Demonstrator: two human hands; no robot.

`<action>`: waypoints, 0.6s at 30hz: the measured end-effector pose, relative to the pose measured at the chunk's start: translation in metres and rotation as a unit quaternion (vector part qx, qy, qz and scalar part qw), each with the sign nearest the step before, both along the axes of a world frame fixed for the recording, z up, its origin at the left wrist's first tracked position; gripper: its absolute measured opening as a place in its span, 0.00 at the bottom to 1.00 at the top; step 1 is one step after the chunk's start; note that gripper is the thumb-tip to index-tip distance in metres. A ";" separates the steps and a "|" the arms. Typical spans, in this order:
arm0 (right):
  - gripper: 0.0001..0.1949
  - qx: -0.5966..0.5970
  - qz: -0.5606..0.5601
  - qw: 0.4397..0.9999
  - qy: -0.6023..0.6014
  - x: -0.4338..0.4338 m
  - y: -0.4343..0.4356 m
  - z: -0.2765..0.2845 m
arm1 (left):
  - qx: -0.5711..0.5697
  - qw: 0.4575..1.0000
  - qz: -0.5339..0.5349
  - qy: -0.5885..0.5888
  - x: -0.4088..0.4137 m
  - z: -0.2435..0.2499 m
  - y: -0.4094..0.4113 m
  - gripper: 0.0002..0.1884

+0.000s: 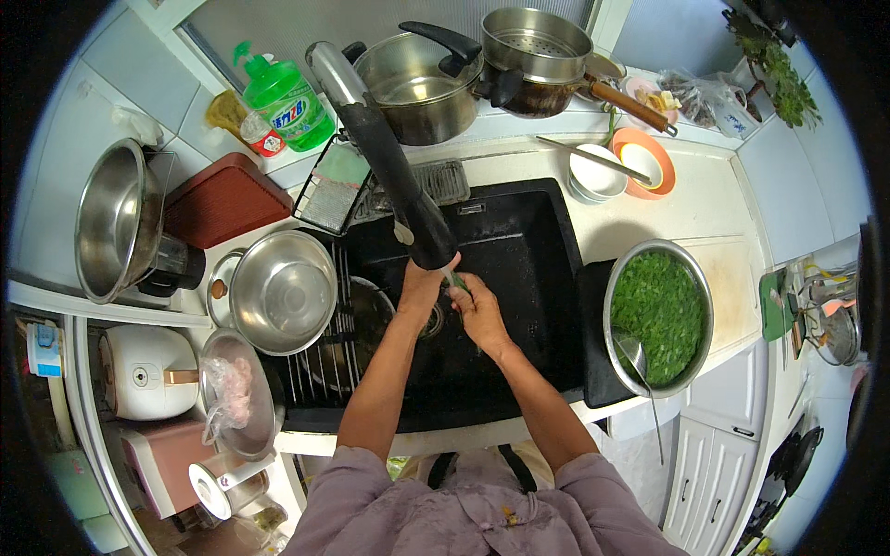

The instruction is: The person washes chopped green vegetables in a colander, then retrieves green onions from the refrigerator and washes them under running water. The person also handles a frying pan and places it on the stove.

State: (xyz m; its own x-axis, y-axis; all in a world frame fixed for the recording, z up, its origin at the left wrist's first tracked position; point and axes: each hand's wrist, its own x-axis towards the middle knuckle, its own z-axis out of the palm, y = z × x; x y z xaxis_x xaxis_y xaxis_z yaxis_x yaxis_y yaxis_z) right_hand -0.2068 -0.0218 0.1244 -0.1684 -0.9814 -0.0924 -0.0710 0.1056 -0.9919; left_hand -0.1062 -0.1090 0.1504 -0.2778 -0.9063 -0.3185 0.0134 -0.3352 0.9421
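Observation:
Over the black sink (514, 361), both hands are close together beneath the black faucet (417, 208). A thin stream of water (448, 275) comes from its spout. My right hand (481, 314) has its fingers curled around a small green piece (459, 282), apparently a vegetable stalk, mostly hidden by the fingers. My left hand (421, 290) sits just left of it, its fingers partly covered by the spout, so its grip is unclear. Below the hands is the drain (434, 322).
Right of the sink stands a steel basin of chopped greens (653, 306) with a strainer ladle (634, 354). Left are an empty steel bowl (284, 293) over a wire rack (327, 375) and a bowl with bagged meat (233, 393). Pots (424, 104) and dish soap (288, 104) line the back.

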 end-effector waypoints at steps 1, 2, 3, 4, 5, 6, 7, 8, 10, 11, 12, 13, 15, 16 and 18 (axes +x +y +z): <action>0.16 0.034 0.010 0.999 -0.041 -0.003 -0.001 -0.004 | 0.003 0.999 -0.021 0.037 -0.001 -0.004 0.001 0.20; 0.15 0.030 -0.017 0.998 -0.051 -0.003 0.002 -0.007 | 0.006 0.996 -0.042 0.074 -0.003 -0.008 0.005 0.21; 0.15 0.061 -0.014 0.995 -0.081 -0.004 0.002 -0.003 | 0.010 0.992 -0.062 0.108 -0.006 -0.005 0.011 0.21; 0.15 0.092 -0.011 0.989 -0.111 -0.006 0.003 0.001 | -0.052 0.994 -0.052 0.083 -0.010 -0.008 0.015 0.22; 0.15 0.123 -0.008 0.982 -0.141 -0.007 0.002 0.003 | -0.028 0.998 -0.029 0.041 -0.013 -0.015 0.013 0.21; 0.15 0.084 -0.011 0.991 -0.106 -0.002 0.003 0.003 | -0.005 1.000 -0.007 -0.003 -0.015 -0.022 0.010 0.22; 0.15 0.045 -0.014 0.996 -0.072 0.007 0.004 0.002 | 0.019 0.999 0.015 -0.047 -0.015 -0.027 0.007 0.22; 0.15 0.006 -0.017 0.999 -0.037 0.013 0.004 0.002 | 0.018 0.994 0.021 -0.104 -0.015 -0.033 0.002 0.23; 0.17 0.044 0.002 0.996 -0.076 0.010 0.003 0.003 | 0.149 0.986 0.029 0.067 -0.013 -0.023 -0.007 0.22; 0.18 0.062 0.012 0.993 -0.095 0.009 0.003 0.004 | 0.212 0.965 0.032 0.151 -0.011 -0.019 -0.010 0.22; 0.18 0.097 -0.002 0.986 -0.137 0.011 0.003 0.012 | 0.221 0.965 0.033 0.134 -0.007 -0.018 -0.012 0.21; 0.17 0.132 -0.021 0.975 -0.179 0.008 0.004 0.023 | 0.187 0.972 0.013 0.140 -0.008 -0.004 -0.007 0.20; 0.16 0.161 -0.055 0.954 -0.246 0.004 0.005 0.025 | 0.118 0.982 -0.027 0.147 -0.010 0.021 0.013 0.20; 0.16 0.157 -0.069 0.947 -0.271 0.002 0.004 0.018 | 0.037 0.997 -0.052 0.046 -0.012 0.017 0.020 0.19; 0.17 0.179 -0.076 0.934 -0.300 0.004 -0.002 0.013 | -0.005 0.999 -0.017 0.030 -0.014 -0.002 0.026 0.18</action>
State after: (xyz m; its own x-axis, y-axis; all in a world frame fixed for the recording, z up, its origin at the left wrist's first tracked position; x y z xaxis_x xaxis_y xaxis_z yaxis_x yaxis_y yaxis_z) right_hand -0.2033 -0.0236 0.1372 -0.1158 -0.8389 -0.5319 0.5285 0.4013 -0.7481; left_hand -0.1205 -0.0830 0.1482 -0.3261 -0.8993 -0.2916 0.0589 -0.3272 0.9431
